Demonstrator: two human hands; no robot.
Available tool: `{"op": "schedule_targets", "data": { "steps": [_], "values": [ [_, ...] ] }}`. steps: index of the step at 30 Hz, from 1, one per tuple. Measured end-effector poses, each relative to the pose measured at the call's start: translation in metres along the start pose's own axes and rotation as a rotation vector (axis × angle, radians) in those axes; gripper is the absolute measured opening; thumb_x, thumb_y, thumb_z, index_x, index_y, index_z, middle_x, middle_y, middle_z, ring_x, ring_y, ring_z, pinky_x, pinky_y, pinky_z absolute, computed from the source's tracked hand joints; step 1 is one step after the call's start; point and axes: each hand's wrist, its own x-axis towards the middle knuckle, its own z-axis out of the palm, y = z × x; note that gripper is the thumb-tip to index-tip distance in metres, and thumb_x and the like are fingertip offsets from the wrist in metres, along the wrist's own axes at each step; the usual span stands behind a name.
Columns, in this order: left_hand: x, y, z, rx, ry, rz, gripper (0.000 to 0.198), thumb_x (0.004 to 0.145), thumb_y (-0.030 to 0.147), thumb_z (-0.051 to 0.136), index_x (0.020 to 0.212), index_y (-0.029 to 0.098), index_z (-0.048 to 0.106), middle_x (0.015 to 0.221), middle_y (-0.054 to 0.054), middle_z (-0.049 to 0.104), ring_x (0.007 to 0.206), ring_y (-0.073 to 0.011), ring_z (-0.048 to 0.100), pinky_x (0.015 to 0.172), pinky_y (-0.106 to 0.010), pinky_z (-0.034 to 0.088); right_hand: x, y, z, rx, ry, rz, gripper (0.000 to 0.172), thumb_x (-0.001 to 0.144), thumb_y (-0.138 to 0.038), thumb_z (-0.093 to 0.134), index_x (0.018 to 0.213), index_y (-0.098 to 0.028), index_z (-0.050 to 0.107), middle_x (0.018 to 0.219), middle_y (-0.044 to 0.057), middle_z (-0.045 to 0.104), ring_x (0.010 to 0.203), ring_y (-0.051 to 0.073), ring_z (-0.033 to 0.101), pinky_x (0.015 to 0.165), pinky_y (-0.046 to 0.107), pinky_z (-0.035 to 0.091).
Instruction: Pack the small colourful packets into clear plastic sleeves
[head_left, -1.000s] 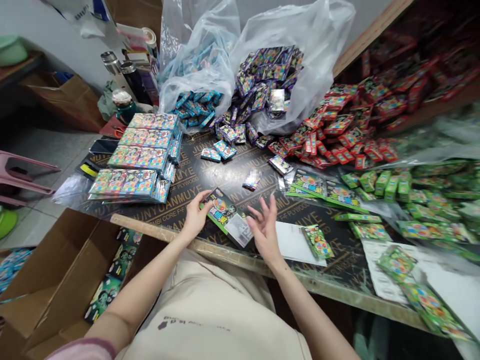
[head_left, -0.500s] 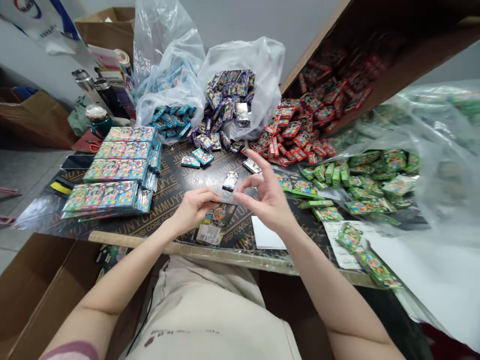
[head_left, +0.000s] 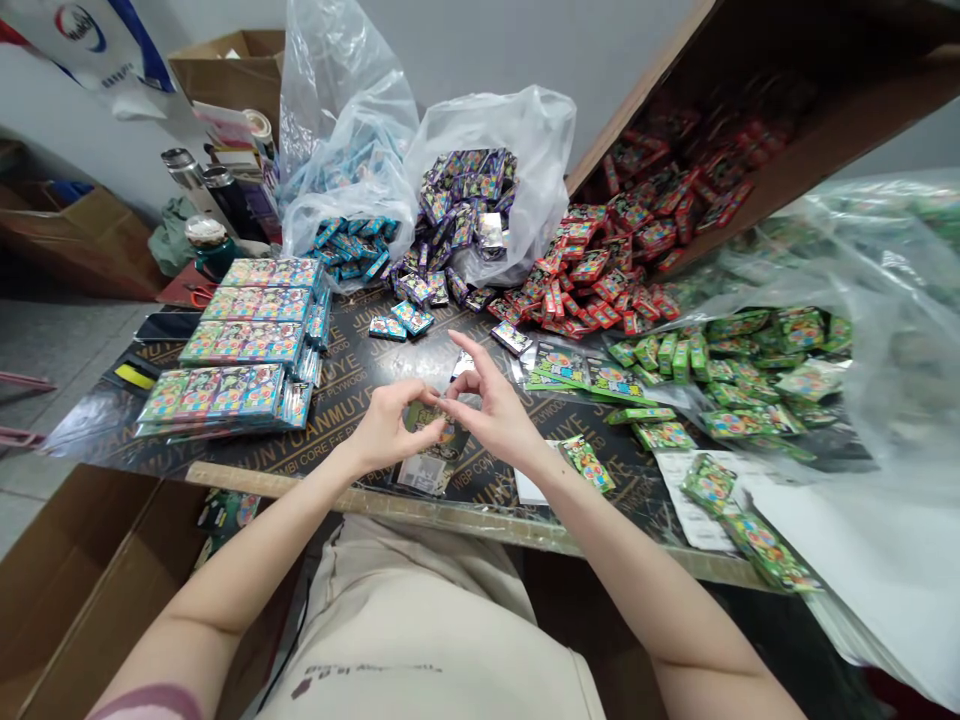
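My left hand [head_left: 397, 425] is closed, thumb and index finger pinching the top edge of a clear plastic bag [head_left: 424, 474] with a dark printed card inside. Its lower part rests on the black board. My right hand [head_left: 491, 405] meets it fingertip to fingertip at the same edge, thumb and index finger pinched and the index knuckle raised. The fingertips partly hide the bag's opening. Just behind the right fingers, a small purple-and-white box [head_left: 461, 365] is partly covered. A green packet [head_left: 589, 463] lies beside my right forearm, over white paper [head_left: 531, 487].
Stacked packs of boxes [head_left: 247, 340] stand at left. Behind are bags of blue boxes [head_left: 349, 248] and purple boxes [head_left: 465, 185], then a carton spilling red boxes [head_left: 592, 265]. Green boxes [head_left: 742, 370] spread at right. The table's front edge [head_left: 480, 522] runs close to my body.
My right hand has moved left and down to meet the left hand, its spread fingers closing into a pinch. The green packet beside my right forearm has come into view.
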Motion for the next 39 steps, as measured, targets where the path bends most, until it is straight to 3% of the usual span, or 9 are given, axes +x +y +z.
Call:
{"op": "schedule_targets", "data": {
  "steps": [8, 11, 17, 22, 27, 31, 35, 37, 39],
  "values": [
    [-0.003, -0.005, 0.014, -0.058, 0.106, -0.054, 0.01, 0.075, 0.017, 0.071, 0.073, 0.016, 0.062, 0.073, -0.002, 0.069, 0.068, -0.0144, 0.064, 0.066, -0.025, 0.049, -0.005, 0.013, 0.009, 0.202, 0.159, 0.142, 0.089, 0.074, -0.024, 0.069, 0.146, -0.04, 0.019, 0.09, -0.001, 0.056, 0.066, 0.014, 0.057, 0.061, 0.031, 0.053],
    [-0.004, -0.007, 0.01, -0.087, 0.126, -0.079, 0.011, 0.075, 0.019, 0.072, 0.078, 0.017, 0.062, 0.073, -0.001, 0.066, 0.066, -0.0131, 0.063, 0.064, -0.023, 0.05, 0.013, 0.038, 0.001, 0.265, 0.1, 0.253, 0.095, 0.071, -0.027, 0.068, 0.147, -0.04, 0.012, 0.095, 0.0, 0.054, 0.063, 0.013, 0.056, 0.06, 0.032, 0.053],
    [-0.025, -0.032, -0.035, 0.153, 0.61, -0.35, 0.032, 0.079, 0.025, 0.067, 0.108, 0.02, 0.055, 0.089, -0.003, 0.06, 0.084, -0.018, 0.062, 0.079, -0.033, 0.053, 0.093, 0.101, 0.006, -0.491, 0.207, -0.061, 0.084, 0.078, -0.034, 0.063, 0.15, -0.026, 0.021, 0.125, 0.015, 0.049, 0.11, 0.031, 0.052, 0.089, 0.05, 0.046],
    [-0.052, -0.048, -0.047, 0.59, 0.311, -0.375, 0.041, 0.078, 0.022, 0.066, 0.117, 0.021, 0.057, 0.129, -0.015, 0.049, 0.125, -0.0319, 0.045, 0.105, -0.052, 0.038, 0.142, 0.135, 0.037, -0.901, 0.121, -0.116, 0.073, 0.083, -0.028, 0.061, 0.148, -0.021, 0.029, 0.142, 0.023, 0.033, 0.122, 0.04, 0.045, 0.093, 0.052, 0.041],
    [-0.038, -0.073, -0.032, 0.311, 0.138, -0.413, 0.027, 0.074, 0.023, 0.069, 0.1, 0.019, 0.066, 0.12, -0.013, 0.06, 0.118, -0.0295, 0.053, 0.103, -0.051, 0.041, 0.155, 0.146, 0.04, -0.708, 0.176, -0.103, 0.077, 0.083, -0.02, 0.054, 0.152, -0.021, 0.02, 0.135, 0.019, 0.039, 0.113, 0.032, 0.052, 0.094, 0.046, 0.045],
    [-0.007, -0.088, -0.016, -0.267, 0.287, -0.658, 0.041, 0.074, 0.034, 0.071, 0.11, 0.015, 0.062, 0.105, -0.012, 0.068, 0.1, -0.0234, 0.065, 0.092, -0.043, 0.051, 0.119, 0.121, 0.034, -0.503, 0.212, -0.227, 0.089, 0.082, -0.026, 0.059, 0.153, -0.027, 0.005, 0.14, 0.015, 0.038, 0.122, 0.03, 0.045, 0.094, 0.048, 0.048],
    [0.017, -0.088, -0.002, -0.752, 0.404, -0.82, 0.058, 0.071, 0.042, 0.074, 0.119, 0.015, 0.056, 0.091, -0.006, 0.07, 0.073, -0.0157, 0.068, 0.069, -0.032, 0.056, 0.061, 0.098, 0.027, -0.367, 0.11, -0.303, 0.083, 0.084, -0.029, 0.06, 0.151, -0.031, 0.011, 0.144, 0.014, 0.034, 0.116, 0.027, 0.053, 0.096, 0.048, 0.049],
    [0.021, -0.086, 0.0, -0.757, 0.311, -0.845, 0.06, 0.06, 0.035, 0.082, 0.113, 0.014, 0.061, 0.076, -0.001, 0.069, 0.061, -0.0123, 0.064, 0.061, -0.026, 0.053, 0.039, 0.096, 0.017, -0.264, -0.007, -0.324, 0.077, 0.086, -0.027, 0.058, 0.15, -0.035, 0.014, 0.147, 0.012, 0.032, 0.113, 0.024, 0.058, 0.099, 0.047, 0.048],
    [0.021, -0.082, 0.002, -0.706, 0.041, -0.854, 0.052, 0.052, 0.027, 0.086, 0.099, 0.012, 0.068, 0.063, 0.002, 0.065, 0.054, -0.0103, 0.06, 0.056, -0.022, 0.049, 0.025, 0.097, 0.004, -0.178, -0.127, -0.307, 0.074, 0.089, -0.026, 0.054, 0.149, -0.038, 0.013, 0.15, 0.01, 0.03, 0.114, 0.022, 0.059, 0.102, 0.047, 0.046]
  ]
}}
